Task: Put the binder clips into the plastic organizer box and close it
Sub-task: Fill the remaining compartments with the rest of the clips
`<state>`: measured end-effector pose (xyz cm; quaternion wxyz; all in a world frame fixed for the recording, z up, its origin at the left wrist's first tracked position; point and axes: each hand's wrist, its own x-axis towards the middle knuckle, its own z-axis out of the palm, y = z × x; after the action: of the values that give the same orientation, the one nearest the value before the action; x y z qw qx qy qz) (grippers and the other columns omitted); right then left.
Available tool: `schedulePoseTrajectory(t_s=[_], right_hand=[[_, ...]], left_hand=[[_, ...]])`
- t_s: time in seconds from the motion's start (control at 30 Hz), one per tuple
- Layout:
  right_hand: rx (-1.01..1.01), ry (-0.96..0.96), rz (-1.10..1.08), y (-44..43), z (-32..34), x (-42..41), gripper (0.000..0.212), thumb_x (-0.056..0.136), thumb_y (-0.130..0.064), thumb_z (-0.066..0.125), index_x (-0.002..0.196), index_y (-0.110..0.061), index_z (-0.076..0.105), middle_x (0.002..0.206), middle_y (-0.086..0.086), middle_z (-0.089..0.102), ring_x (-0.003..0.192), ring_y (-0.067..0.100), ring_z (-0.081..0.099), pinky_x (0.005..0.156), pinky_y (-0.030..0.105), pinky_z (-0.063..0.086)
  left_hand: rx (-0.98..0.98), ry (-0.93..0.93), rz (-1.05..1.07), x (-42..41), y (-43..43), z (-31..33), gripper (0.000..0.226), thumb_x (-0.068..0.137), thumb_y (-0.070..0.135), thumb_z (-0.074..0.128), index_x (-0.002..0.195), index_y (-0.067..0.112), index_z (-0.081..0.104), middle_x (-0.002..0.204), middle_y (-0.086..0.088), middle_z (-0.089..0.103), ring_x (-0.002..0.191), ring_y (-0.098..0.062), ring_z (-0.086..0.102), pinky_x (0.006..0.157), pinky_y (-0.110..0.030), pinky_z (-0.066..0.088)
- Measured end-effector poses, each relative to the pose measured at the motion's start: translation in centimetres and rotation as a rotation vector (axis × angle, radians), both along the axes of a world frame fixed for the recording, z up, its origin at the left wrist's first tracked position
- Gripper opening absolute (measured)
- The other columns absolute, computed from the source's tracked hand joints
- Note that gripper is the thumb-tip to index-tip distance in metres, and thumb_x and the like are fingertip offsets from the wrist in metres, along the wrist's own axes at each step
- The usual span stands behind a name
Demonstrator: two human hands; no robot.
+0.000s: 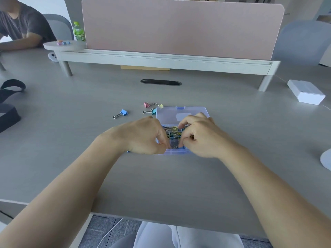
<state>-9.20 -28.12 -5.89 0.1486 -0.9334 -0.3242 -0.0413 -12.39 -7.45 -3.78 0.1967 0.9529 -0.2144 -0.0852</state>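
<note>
A clear plastic organizer box [176,152] with blue latches sits on the desk, its lid [182,113] open and lying flat on the far side. Several coloured binder clips fill its compartments. My left hand [145,135] hovers over the box's left side, fingertips pinching the wire handles of a blue binder clip [181,148] in the front compartment. My right hand [198,135] curls over the right side and pinches the same clip's body. Loose on the desk lie a blue clip [123,112], a pink clip [146,104], a yellow clip [160,106] and a teal clip [153,111].
A pink divider panel [179,27] on a raised shelf [161,60] runs across the back. A white box [306,93] lies at the right, black straps [9,104] at the left. Another person sits at the far left by a green bottle [78,32].
</note>
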Motion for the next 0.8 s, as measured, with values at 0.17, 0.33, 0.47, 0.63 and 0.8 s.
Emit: schedulePoseTrajectory(t_s=[0.17, 0.33, 0.47, 0.63, 0.8], right_hand=[[-0.041, -0.033, -0.024, 0.5, -0.3, -0.1, 0.03, 0.085, -0.02, 0.045, 0.074, -0.027, 0.072, 0.113, -0.022, 0.051, 0.105, 0.013, 0.034, 0.095, 0.039, 0.034], [-0.037, -0.036, -0.013, 0.2, -0.2, -0.1, 0.032, 0.086, -0.017, 0.047, 0.077, -0.028, 0.076, 0.111, -0.024, 0.049, 0.101, 0.004, 0.028, 0.095, 0.029, 0.027], [-0.004, -0.01, -0.014, 0.1, -0.4, 0.1, 0.033, 0.085, -0.018, 0.047, 0.076, -0.03, 0.076, 0.112, -0.023, 0.051, 0.102, 0.004, 0.031, 0.099, 0.034, 0.031], [0.1, -0.021, -0.04, 0.2, -0.8, 0.3, 0.039, 0.075, -0.028, 0.036, 0.073, -0.036, 0.073, 0.104, -0.025, 0.054, 0.102, 0.007, 0.038, 0.088, 0.046, 0.043], [0.051, 0.026, -0.033, 0.3, -1.1, 0.1, 0.036, 0.078, -0.03, 0.039, 0.084, -0.05, 0.068, 0.108, -0.03, 0.048, 0.109, 0.015, 0.041, 0.085, 0.045, 0.044]], left_hand=[[-0.011, -0.005, 0.0, 0.1, 0.1, -0.1, 0.017, 0.079, 0.025, 0.061, 0.082, 0.032, 0.076, 0.094, 0.033, 0.067, 0.095, 0.008, 0.061, 0.085, -0.032, 0.054], [-0.096, -0.029, 0.003, -0.2, 0.3, -0.4, 0.018, 0.08, 0.021, 0.062, 0.085, 0.031, 0.077, 0.095, 0.031, 0.068, 0.096, 0.008, 0.061, 0.088, -0.032, 0.053], [-0.119, -0.047, -0.012, -0.5, 0.2, -0.6, 0.02, 0.082, 0.019, 0.062, 0.089, 0.03, 0.077, 0.099, 0.032, 0.067, 0.099, 0.014, 0.058, 0.093, -0.028, 0.05], [-0.082, -0.056, -0.003, -0.2, 0.3, -0.7, 0.022, 0.082, 0.023, 0.061, 0.089, 0.037, 0.076, 0.098, 0.035, 0.066, 0.1, 0.014, 0.056, 0.09, -0.029, 0.051], [-0.109, -0.03, -0.01, -0.3, 0.3, -0.7, 0.022, 0.082, 0.022, 0.062, 0.089, 0.037, 0.076, 0.097, 0.035, 0.066, 0.1, 0.011, 0.058, 0.09, -0.031, 0.052]])
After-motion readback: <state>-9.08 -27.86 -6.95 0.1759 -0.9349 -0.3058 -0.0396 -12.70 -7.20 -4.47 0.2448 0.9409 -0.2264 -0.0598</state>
